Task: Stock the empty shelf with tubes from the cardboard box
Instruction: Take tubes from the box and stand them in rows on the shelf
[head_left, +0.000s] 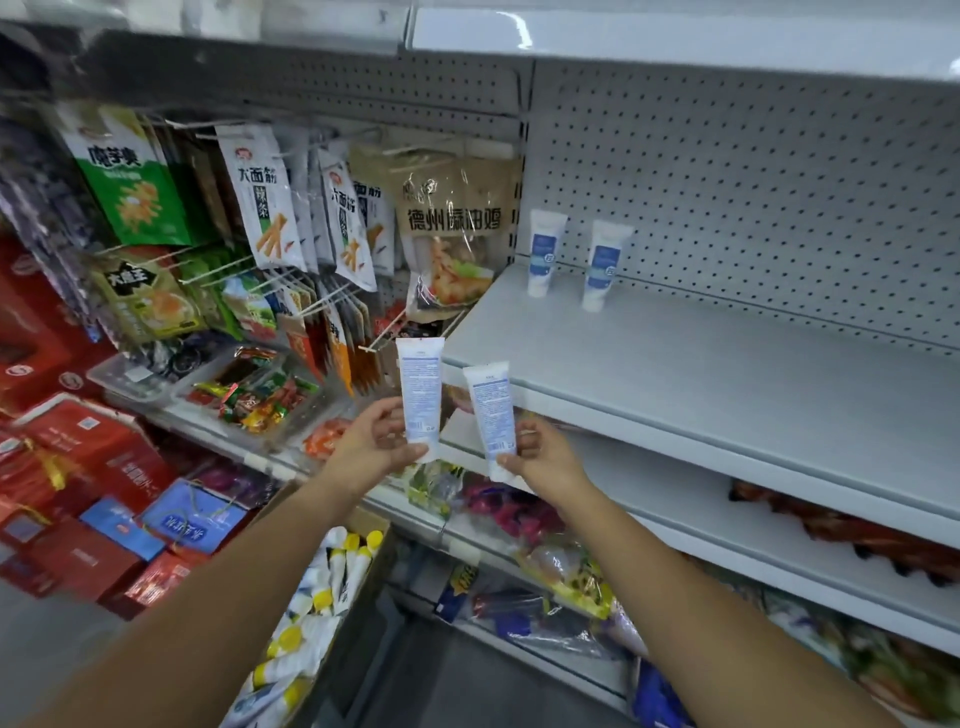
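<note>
Tubes at shelf height number four: two shelved tubes (544, 253) (604, 265) stand upright at the back of the grey shelf (675, 374). Your left grip (376, 439) pinches a third tube (420, 395), your right grip (543, 457) a fourth tube (491, 415), both upright just before the shelf's front edge.

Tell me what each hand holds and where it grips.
Left hand pinches the left tube near its lower, cap end; right hand pinches the right tube likewise.
</note>
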